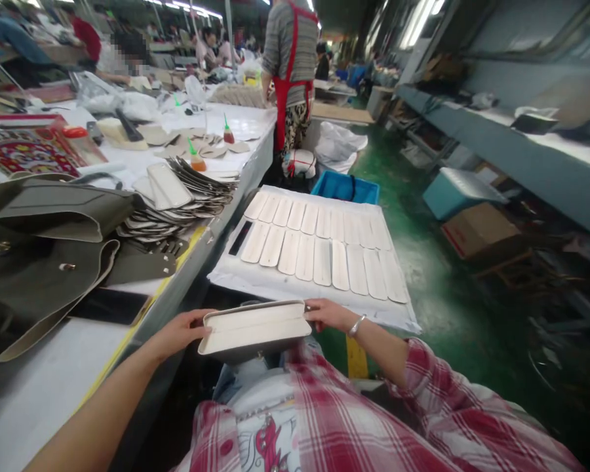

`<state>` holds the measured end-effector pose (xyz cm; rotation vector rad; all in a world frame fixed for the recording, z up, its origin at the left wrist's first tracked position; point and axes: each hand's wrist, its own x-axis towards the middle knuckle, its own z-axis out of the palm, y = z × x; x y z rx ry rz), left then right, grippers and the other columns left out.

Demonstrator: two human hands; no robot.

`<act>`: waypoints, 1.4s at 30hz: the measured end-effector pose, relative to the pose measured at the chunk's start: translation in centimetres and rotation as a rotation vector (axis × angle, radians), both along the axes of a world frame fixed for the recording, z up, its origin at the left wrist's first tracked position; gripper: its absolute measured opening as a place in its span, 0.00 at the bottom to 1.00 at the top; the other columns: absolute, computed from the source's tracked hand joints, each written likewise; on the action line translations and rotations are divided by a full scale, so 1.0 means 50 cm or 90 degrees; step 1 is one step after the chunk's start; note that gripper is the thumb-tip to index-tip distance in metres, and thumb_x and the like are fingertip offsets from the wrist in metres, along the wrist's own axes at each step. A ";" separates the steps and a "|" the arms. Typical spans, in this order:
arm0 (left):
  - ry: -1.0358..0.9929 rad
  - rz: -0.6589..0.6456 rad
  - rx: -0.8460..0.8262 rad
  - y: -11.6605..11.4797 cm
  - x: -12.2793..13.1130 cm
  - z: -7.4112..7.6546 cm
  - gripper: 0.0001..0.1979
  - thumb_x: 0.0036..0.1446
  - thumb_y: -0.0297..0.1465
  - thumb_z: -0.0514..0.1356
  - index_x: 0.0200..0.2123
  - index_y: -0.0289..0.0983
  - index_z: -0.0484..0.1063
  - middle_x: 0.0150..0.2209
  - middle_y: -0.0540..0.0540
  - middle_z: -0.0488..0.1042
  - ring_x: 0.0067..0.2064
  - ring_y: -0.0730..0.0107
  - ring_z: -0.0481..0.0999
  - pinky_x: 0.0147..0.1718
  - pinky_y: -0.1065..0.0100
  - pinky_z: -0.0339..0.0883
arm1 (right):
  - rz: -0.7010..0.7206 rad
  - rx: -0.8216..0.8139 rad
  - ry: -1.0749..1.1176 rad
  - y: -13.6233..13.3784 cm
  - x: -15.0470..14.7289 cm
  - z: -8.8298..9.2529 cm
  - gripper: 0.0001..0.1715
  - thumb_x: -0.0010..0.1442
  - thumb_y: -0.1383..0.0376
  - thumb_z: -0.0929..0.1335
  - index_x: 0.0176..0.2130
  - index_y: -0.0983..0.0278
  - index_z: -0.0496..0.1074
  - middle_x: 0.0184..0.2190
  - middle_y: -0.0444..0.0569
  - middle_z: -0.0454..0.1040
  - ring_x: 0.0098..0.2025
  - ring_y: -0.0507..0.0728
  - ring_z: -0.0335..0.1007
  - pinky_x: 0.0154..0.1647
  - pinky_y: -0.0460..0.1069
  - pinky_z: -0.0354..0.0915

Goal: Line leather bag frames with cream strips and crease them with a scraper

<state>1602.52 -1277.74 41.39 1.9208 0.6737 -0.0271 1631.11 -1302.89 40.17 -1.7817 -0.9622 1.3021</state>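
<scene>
Nearest clothing: a red-and-white plaid shirt (344, 400) on the person, at the bottom of the view.
Held piece: a long, pale, folded panel (255, 326) with a dark outer side, held crosswise just in front of the body, its light inner face turned up.
Left hand: the left hand (193, 328) grips the panel's left end, thumb over the pale face; the panel lies directly to the right of this hand.
Right hand: the right hand (327, 315), a silver bangle (358, 326) at its wrist, pinches the panel's right end; the panel lies directly to its left.
Left side: a long surface (34, 380) with yellow edging carries a dark olive bag (44, 282), a black flat device (111, 306) and, farther along, a fanned pile of dark-edged pieces (177, 203).
Ahead: a low, white-covered surface (240, 278) bears two rows of pale pieces (305, 255), with a slim black rectangle (240, 238) at the left.
Beyond: green-tipped bottles (197, 162) stand on the long surface; a blue crate (347, 189) sits behind the low one.
Right side: a cardboard box (479, 229) and a teal box (457, 192) near another long counter.
Background: a co-worker in a red apron (282, 105) stands facing away; more people are blurred.
</scene>
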 end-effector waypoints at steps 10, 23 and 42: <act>-0.029 -0.421 0.121 -0.089 0.285 0.050 0.21 0.51 0.27 0.51 0.50 0.39 0.69 0.48 0.46 0.73 0.46 0.65 0.71 0.48 0.66 0.61 | 0.080 0.158 -0.195 -0.006 0.029 -0.034 0.30 0.55 0.59 0.65 0.56 0.63 0.62 0.45 0.52 0.65 0.41 0.53 0.63 0.47 0.51 0.61; 0.012 -0.458 0.240 -0.128 0.312 0.033 0.19 0.57 0.29 0.50 0.50 0.40 0.68 0.48 0.45 0.73 0.46 0.61 0.72 0.45 0.65 0.62 | 0.156 0.176 -0.161 0.016 0.060 -0.021 0.24 0.63 0.55 0.57 0.52 0.62 0.67 0.48 0.50 0.68 0.51 0.54 0.62 0.55 0.51 0.55; 0.002 -0.572 0.491 -0.156 0.300 0.007 0.22 0.55 0.22 0.45 0.54 0.30 0.59 0.49 0.36 0.70 0.46 0.59 0.72 0.42 0.63 0.64 | 0.292 0.212 -0.419 0.065 0.047 0.029 0.19 0.62 0.62 0.58 0.35 0.66 0.75 0.30 0.50 0.72 0.34 0.52 0.66 0.37 0.46 0.60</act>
